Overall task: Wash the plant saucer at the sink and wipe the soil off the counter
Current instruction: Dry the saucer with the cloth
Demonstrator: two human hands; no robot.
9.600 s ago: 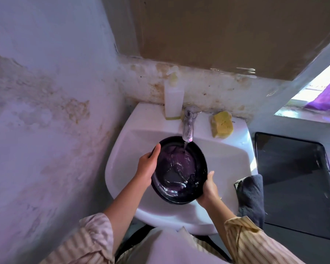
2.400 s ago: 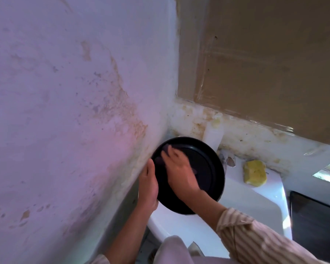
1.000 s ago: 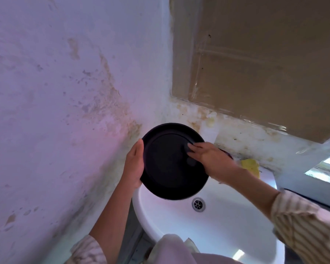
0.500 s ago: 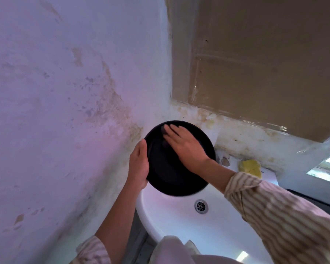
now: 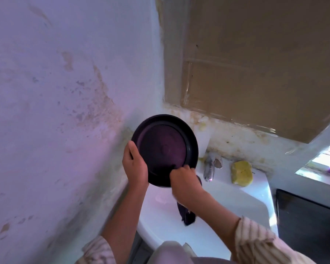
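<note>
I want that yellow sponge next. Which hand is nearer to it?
Right. The right hand is at the saucer's lower edge, closer to the yellow sponge; the left hand grips the saucer's far side.

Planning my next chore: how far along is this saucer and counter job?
Rinsing looks done: no water visibly runs from the chrome tap. In hand: left hand holds the round black plant saucer upright; right hand wipes it with a dark cloth. Left: the counter, unseen.

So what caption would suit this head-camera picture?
Left hand holds a dark saucer above the white sink; right hand wipes its lower edge with a cloth.
</note>
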